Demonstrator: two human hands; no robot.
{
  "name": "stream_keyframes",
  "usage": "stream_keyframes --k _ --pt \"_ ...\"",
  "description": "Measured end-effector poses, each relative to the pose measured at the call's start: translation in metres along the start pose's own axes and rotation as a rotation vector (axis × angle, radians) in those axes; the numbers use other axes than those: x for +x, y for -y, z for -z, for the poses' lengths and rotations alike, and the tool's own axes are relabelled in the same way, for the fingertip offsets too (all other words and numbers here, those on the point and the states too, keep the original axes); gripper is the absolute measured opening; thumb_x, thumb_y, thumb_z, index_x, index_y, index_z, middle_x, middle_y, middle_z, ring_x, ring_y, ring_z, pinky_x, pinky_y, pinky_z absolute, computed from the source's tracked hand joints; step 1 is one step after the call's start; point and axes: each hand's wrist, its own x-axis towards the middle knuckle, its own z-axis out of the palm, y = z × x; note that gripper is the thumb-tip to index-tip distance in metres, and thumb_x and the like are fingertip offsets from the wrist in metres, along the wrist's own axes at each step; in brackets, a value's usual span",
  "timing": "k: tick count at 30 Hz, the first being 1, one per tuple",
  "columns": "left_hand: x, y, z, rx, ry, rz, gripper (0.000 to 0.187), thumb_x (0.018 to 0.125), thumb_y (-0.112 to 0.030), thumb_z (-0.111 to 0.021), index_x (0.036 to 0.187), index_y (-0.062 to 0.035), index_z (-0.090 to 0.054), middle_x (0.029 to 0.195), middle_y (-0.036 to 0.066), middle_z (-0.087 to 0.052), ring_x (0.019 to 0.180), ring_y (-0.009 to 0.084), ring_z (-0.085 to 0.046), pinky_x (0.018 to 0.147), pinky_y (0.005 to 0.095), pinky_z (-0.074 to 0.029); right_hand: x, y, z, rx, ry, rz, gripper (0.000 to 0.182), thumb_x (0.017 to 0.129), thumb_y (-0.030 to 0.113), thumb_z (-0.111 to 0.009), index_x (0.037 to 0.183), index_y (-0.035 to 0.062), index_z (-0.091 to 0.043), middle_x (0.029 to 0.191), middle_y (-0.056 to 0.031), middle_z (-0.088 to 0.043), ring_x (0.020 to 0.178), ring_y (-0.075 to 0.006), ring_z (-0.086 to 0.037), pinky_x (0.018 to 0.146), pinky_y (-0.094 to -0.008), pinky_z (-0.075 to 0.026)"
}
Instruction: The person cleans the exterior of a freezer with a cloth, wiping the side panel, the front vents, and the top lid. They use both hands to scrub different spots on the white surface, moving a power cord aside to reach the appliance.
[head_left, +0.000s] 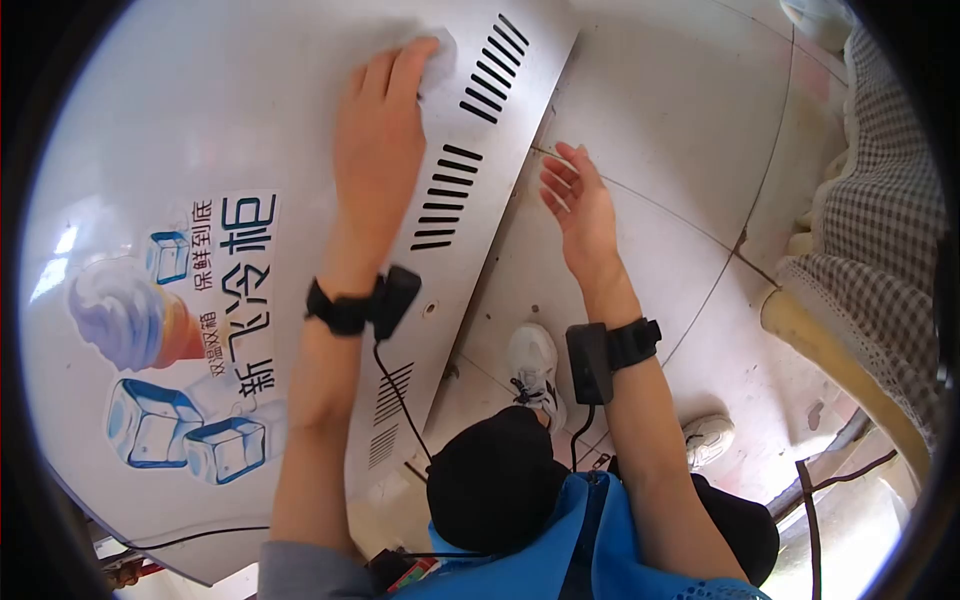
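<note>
My left hand (pixel 383 125) presses a pale, crumpled cloth or tissue (pixel 440 62) against the white front panel of a freezer (pixel 310 60), near its upper vent slots. The fingers are bent over the cloth and hide part of it. To the right of the panel, my right hand (pixel 580 205) is held in the air over the tiled floor. Its fingers are loosely curled and apart, with nothing in them. Each wrist wears a black strap with a small box and a cable.
Rows of vent slots (pixel 447 197) run along the panel's edge. A printed ice-cream picture (pixel 120 310) and lettering decorate the panel. Light floor tiles (pixel 690 130) lie to the right, beside a checked cloth (pixel 880 190) with a lace edge. My shoes (pixel 532 362) stand below.
</note>
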Motion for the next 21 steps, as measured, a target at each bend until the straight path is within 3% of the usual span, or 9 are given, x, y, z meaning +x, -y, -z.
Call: stream_keyframes --k 2,4,6,8,11,13,15,19,21 --pt "0.003 0.010 -0.007 0.149 -0.007 -0.123 0.026 0.079 0.004 -0.051 0.102 -0.0049 -0.060 0.104 0.010 -0.059 0.100 0.0308 -0.055 0.083 0.0383 -0.047 0.000 0.003 0.003 -0.006 -0.070 0.027 0.041 0.093 0.038 -0.052 0.118 0.0048 -0.056 0.104 -0.0055 -0.057 0.095 -0.0134 -0.052 0.087 -0.0287 -0.043" --pt "-0.020 0.018 -0.024 0.244 0.159 -0.185 0.034 0.077 0.005 -0.053 0.109 -0.0044 -0.061 0.113 0.009 -0.060 0.107 0.0280 -0.055 0.094 0.0371 -0.045 -0.004 0.009 0.000 -0.002 -0.093 0.022 0.040 0.093 0.037 -0.053 0.117 0.0047 -0.057 0.103 -0.0053 -0.058 0.094 -0.0132 -0.052 0.086 -0.0284 -0.043" --pt "-0.060 0.007 -0.034 0.229 0.419 -0.094 0.034 0.077 0.000 -0.055 0.110 -0.0046 -0.062 0.118 0.007 -0.059 0.109 0.0273 -0.055 0.097 0.0366 -0.043 -0.006 0.012 0.001 0.008 -0.120 0.026 0.039 0.093 0.036 -0.053 0.116 0.0047 -0.057 0.102 -0.0052 -0.058 0.093 -0.0131 -0.053 0.086 -0.0280 -0.043" --pt "-0.112 0.000 -0.037 0.254 0.563 -0.070 0.027 0.079 -0.005 -0.055 0.105 -0.0017 -0.062 0.119 0.007 -0.058 0.112 0.0225 -0.054 0.089 0.0344 -0.047 -0.006 0.015 0.003 0.043 -0.151 0.034 0.037 0.093 0.034 -0.053 0.114 0.0045 -0.058 0.099 -0.0044 -0.059 0.090 -0.0121 -0.053 0.084 -0.0269 -0.043" --pt "-0.117 0.005 -0.018 0.235 0.470 -0.198 0.028 0.079 -0.005 -0.055 0.106 -0.0021 -0.062 0.119 0.006 -0.058 0.112 0.0211 -0.054 0.089 0.0337 -0.047 -0.010 0.017 0.003 0.042 -0.172 0.061 0.034 0.093 0.032 -0.054 0.112 0.0044 -0.059 0.096 -0.0035 -0.059 0.088 -0.0110 -0.054 0.082 -0.0256 -0.044" --pt "-0.079 0.006 -0.021 0.226 0.361 -0.086 0.033 0.079 -0.003 -0.055 0.111 -0.0076 -0.062 0.123 0.006 -0.058 0.115 0.0267 -0.053 0.098 0.0361 -0.042 -0.009 0.019 0.005 0.030 -0.184 0.074 0.033 0.094 0.032 -0.051 0.111 0.0049 -0.059 0.095 -0.0031 -0.059 0.087 -0.0110 -0.054 0.081 -0.0265 -0.045" --pt "-0.030 0.015 -0.027 0.334 0.194 -0.229 0.033 0.079 -0.003 -0.054 0.111 -0.0066 -0.061 0.124 0.007 -0.058 0.121 0.0264 -0.049 0.101 0.0383 -0.038 -0.008 0.019 0.006 0.009 -0.188 0.076 0.031 0.095 0.031 -0.049 0.109 0.0055 -0.059 0.095 -0.0027 -0.060 0.087 -0.0110 -0.054 0.080 -0.0274 -0.045" --pt "-0.014 0.020 -0.031 0.359 0.167 -0.267 0.033 0.080 -0.003 -0.052 0.113 -0.0052 -0.060 0.127 0.007 -0.056 0.125 0.0278 -0.045 0.105 0.0404 -0.034 -0.011 0.012 0.008 0.004 -0.204 0.048 0.029 0.095 0.028 -0.047 0.109 0.0056 -0.060 0.093 -0.0021 -0.060 0.085 -0.0105 -0.054 0.079 -0.0263 -0.046" --pt "-0.055 0.011 -0.016 0.340 0.320 -0.224 0.035 0.081 -0.002 -0.050 0.115 -0.0045 -0.059 0.132 0.008 -0.052 0.129 0.0292 -0.041 0.106 0.0414 -0.033 -0.011 0.011 0.007 0.009 -0.205 0.041 0.028 0.096 0.028 -0.047 0.109 0.0057 -0.060 0.093 -0.0020 -0.060 0.084 -0.0104 -0.054 0.079 -0.0259 -0.046"
